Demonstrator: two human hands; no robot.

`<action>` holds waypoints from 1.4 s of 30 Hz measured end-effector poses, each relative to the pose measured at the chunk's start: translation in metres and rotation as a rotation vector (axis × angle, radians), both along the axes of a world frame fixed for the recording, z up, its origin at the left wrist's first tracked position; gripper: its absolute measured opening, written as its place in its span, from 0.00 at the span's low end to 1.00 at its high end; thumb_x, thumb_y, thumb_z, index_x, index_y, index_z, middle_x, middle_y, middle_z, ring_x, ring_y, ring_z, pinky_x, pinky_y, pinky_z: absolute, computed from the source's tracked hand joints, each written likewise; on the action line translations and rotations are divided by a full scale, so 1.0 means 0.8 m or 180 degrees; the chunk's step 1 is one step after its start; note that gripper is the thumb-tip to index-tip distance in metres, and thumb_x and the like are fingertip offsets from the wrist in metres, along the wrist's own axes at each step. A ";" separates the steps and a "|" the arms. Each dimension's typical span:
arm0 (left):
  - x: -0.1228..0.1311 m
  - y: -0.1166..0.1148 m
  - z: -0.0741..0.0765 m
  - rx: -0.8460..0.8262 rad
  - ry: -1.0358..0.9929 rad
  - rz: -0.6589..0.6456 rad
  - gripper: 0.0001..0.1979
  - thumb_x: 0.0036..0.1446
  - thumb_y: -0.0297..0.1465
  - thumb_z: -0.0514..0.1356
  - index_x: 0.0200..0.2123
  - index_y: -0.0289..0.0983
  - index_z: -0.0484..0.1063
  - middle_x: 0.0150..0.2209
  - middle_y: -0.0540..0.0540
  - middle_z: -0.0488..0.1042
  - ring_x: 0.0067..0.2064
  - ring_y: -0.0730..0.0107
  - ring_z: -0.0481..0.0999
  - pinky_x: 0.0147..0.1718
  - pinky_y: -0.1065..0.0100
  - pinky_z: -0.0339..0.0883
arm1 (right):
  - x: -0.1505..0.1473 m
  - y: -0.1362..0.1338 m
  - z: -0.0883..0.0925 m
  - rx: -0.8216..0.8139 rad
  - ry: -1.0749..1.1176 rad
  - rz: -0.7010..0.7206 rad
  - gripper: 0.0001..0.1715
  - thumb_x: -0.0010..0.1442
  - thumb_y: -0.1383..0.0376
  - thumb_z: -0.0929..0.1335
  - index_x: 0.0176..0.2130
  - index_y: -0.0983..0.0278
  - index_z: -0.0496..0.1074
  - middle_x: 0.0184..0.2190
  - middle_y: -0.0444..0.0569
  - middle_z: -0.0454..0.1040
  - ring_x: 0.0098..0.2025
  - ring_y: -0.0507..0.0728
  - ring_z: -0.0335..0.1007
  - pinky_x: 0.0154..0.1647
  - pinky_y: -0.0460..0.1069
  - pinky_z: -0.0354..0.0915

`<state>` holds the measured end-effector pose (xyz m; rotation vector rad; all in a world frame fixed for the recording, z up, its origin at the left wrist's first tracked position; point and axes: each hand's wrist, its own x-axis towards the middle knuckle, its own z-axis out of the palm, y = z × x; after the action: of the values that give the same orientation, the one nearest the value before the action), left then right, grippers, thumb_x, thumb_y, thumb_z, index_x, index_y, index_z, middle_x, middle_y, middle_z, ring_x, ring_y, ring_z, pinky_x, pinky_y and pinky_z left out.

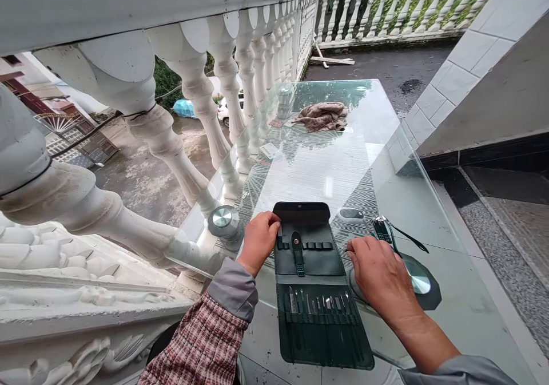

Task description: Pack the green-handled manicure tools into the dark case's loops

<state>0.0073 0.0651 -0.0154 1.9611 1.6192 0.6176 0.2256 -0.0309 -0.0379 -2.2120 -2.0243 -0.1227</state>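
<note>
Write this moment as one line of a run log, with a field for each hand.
left hand: on edge of tool case | right hand: beside mirror, tools | surface: glass table

Matt dark-green leather tool roll (311, 265)

1. A white stone balustrade (227, 70) runs along the left, with a matching railing (398, 13) beyond.
2. A glass-topped table (326, 185) stands beside it.
3. A white-tiled wall (472, 70) rises on the right.
4. Below, a white car (225, 110) sits on wet concrete (146, 179).
5. The daylight is soft and overcast.
</note>
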 end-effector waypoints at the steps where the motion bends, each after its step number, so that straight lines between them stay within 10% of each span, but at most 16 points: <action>1: 0.000 0.000 0.000 0.0020 0.0038 -0.0007 0.06 0.57 0.25 0.56 0.31 0.39 0.72 0.33 0.50 0.73 0.37 0.70 0.71 0.35 0.71 0.61 | 0.000 0.000 0.000 0.0000 0.0005 0.0003 0.09 0.63 0.67 0.61 0.33 0.62 0.68 0.31 0.50 0.68 0.35 0.59 0.59 0.31 0.52 0.52; 18: -0.002 -0.006 -0.002 0.0369 0.0541 -0.0358 0.07 0.52 0.22 0.57 0.24 0.38 0.72 0.30 0.48 0.68 0.37 0.67 0.69 0.37 0.68 0.61 | 0.011 0.000 -0.011 0.0119 0.0114 0.0137 0.06 0.61 0.67 0.62 0.33 0.63 0.68 0.32 0.51 0.68 0.35 0.59 0.59 0.32 0.52 0.54; 35: -0.006 -0.054 0.039 0.1111 -0.0459 -0.0305 0.07 0.60 0.29 0.54 0.37 0.39 0.72 0.36 0.49 0.75 0.39 0.69 0.74 0.39 0.69 0.67 | 0.034 -0.026 0.003 -0.0171 0.0375 -0.0027 0.06 0.60 0.69 0.62 0.32 0.63 0.67 0.32 0.49 0.67 0.37 0.58 0.62 0.35 0.49 0.55; 42: -0.003 -0.051 0.023 0.0991 -0.0652 -0.0183 0.08 0.59 0.30 0.53 0.35 0.38 0.72 0.35 0.48 0.75 0.37 0.70 0.74 0.36 0.70 0.67 | 0.032 -0.025 -0.002 0.0093 0.0176 0.0068 0.07 0.61 0.69 0.62 0.31 0.63 0.66 0.31 0.49 0.67 0.35 0.57 0.62 0.35 0.49 0.54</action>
<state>0.0049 0.0245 0.0033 2.0713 1.4030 1.0638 0.2513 -0.0507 -0.0397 -2.1513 -2.0037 -0.0874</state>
